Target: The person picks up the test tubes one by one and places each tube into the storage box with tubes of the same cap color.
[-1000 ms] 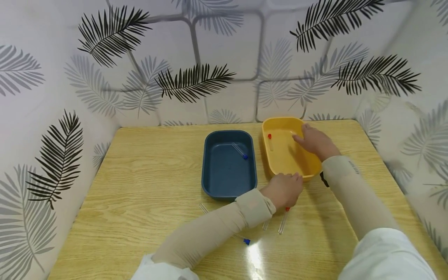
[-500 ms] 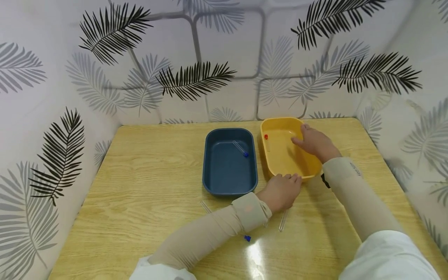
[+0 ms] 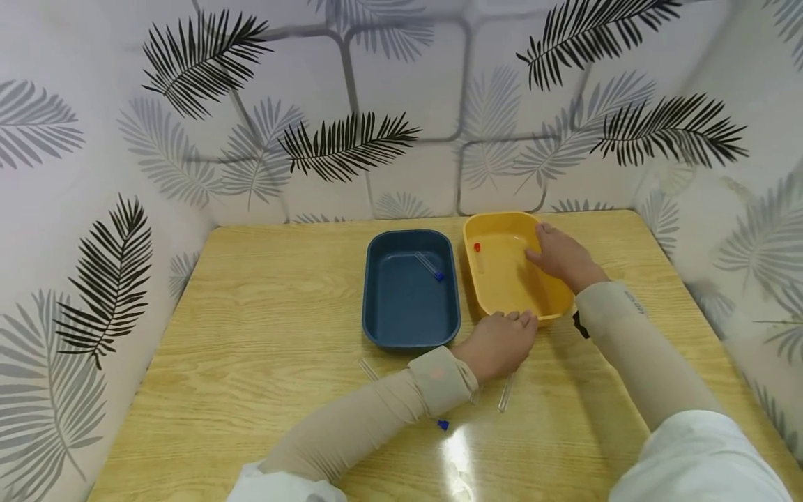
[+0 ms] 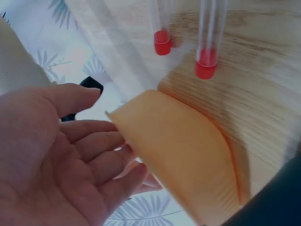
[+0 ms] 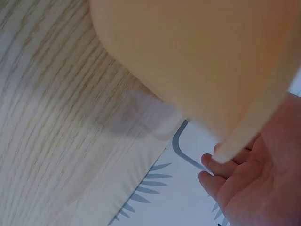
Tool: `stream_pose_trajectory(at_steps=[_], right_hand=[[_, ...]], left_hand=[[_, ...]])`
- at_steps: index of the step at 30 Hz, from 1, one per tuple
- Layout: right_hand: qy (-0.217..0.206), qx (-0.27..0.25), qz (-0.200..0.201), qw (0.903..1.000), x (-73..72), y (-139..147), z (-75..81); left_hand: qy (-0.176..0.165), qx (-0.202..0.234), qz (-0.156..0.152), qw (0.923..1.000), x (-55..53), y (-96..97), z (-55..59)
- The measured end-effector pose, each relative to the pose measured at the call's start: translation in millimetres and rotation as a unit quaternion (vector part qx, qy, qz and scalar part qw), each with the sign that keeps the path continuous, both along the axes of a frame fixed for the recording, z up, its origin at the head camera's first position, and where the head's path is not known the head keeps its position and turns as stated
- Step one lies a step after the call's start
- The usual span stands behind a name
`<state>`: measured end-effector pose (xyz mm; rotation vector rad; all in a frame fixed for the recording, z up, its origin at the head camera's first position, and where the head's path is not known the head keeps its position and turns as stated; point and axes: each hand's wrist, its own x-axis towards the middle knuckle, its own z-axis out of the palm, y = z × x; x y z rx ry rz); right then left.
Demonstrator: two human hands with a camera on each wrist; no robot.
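"Resting where, our hands?"
"At the yellow bin [image 3: 511, 282] on the desk [image 3: 251, 300]: our left hand [image 3: 498, 343] at its near rim, our right hand [image 3: 564, 258] over its right rim, thumb on the inner side."
"Do we grip it?"
"No, both lie relaxed, fingers loosely bent at the rim, our left thumb clear of it."
"And the tubes?"
"One red-capped tube [image 3: 480, 261] lies inside, by the left wall; two others [image 4: 209, 37] lie near our left hand."

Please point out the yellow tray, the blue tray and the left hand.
Yellow tray [image 3: 507, 279], head view, on its bare floor.
Blue tray [image 3: 409, 303], head view, on its bare floor.
Left hand [image 3: 498, 345], head view, back of hand.
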<state>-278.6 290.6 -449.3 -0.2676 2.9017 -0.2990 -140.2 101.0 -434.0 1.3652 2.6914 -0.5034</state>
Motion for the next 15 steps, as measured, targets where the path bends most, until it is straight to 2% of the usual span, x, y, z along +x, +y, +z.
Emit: stream_pose_trajectory(at_steps=[5, 9, 15], right_hand=[[0.027, -0.012, -0.005, 0.9995, -1.2, -1.5, -2.8], [0.036, -0.026, -0.016, 0.9989, -0.7, -0.6, -3.1], [0.026, -0.034, -0.021, 0.9989, 2.0, -0.7, -2.3]], left_hand=[[0.036, 0.045, -0.030, 0.9979, -3.9, -6.2, -7.6], [0.038, 0.064, -0.039, 0.9965, -5.5, -8.5, -10.8], [0.031, 0.071, -0.042, 0.9961, -4.6, -10.4, -12.0]])
